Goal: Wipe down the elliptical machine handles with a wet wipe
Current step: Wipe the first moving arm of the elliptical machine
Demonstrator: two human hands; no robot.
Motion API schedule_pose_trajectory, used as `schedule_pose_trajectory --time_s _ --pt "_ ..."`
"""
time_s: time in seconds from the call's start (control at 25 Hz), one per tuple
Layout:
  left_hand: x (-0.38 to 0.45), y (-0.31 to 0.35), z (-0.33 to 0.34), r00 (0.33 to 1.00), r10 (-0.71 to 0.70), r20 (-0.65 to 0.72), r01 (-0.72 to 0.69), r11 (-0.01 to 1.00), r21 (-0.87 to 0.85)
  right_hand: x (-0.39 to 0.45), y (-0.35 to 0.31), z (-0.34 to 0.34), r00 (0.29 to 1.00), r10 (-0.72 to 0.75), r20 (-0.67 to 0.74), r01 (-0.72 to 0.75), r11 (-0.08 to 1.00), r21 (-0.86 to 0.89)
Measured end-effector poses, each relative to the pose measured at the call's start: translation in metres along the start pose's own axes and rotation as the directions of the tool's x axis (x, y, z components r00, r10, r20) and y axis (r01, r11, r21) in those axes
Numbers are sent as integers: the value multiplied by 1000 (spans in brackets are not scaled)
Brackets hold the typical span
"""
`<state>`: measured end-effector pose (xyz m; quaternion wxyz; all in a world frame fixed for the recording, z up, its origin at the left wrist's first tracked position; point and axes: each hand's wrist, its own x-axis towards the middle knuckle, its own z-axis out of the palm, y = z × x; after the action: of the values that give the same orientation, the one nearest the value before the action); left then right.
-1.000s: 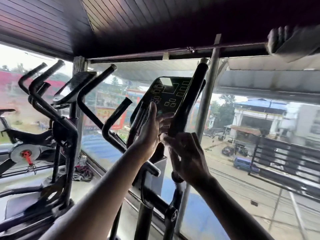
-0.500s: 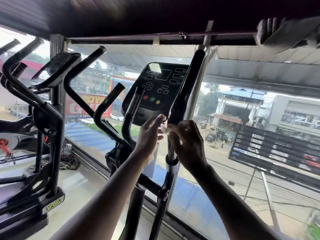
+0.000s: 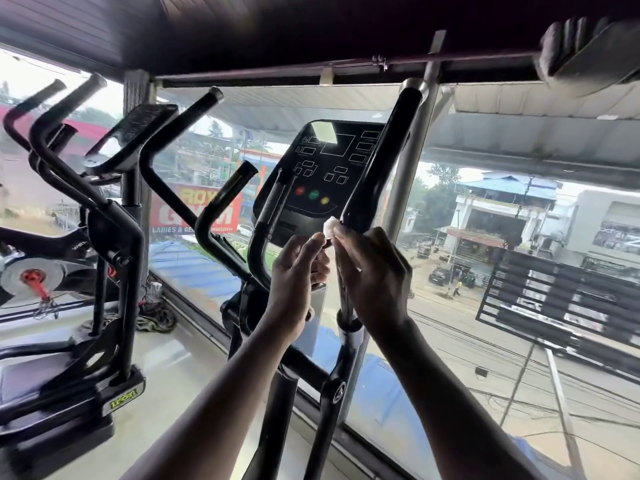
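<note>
The elliptical machine's console (image 3: 329,168) stands straight ahead. Its black right handle (image 3: 381,157) rises from a joint low down to a capped tip near the ceiling beam. A small white wet wipe (image 3: 329,224) sits against the lower part of this handle, just under the console. My right hand (image 3: 372,275) holds the wipe at its fingertips beside the handle. My left hand (image 3: 298,275) meets it from the left, thumb and curled fingers pinching the wipe's edge. The machine's curved left handle (image 3: 225,202) and inner grip (image 3: 273,209) are untouched.
A second black elliptical (image 3: 114,244) stands close on the left, with an exercise bike (image 3: 31,275) behind it. A glass wall with a grey post (image 3: 408,188) lies right behind the machine. Pale floor (image 3: 180,368) runs between the machines.
Both hands have slid lower along the right handle, from console height to just beneath it. My left hand's fingers went from straight to curled at the wipe.
</note>
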<state>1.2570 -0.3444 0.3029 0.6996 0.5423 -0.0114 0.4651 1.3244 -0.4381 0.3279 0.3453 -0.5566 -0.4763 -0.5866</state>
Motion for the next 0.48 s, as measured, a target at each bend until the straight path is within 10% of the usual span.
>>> schedule_pose_trajectory --time_s 0.32,0.48 --pt "16 2 -5 982 187 -10 -186 980 76 -8 2 2 998 -62 5 62 997 46" --pt "10 -14 -7 998 55 25 -58 990 125 -61 22 3 987 7 158 -22 996 91"
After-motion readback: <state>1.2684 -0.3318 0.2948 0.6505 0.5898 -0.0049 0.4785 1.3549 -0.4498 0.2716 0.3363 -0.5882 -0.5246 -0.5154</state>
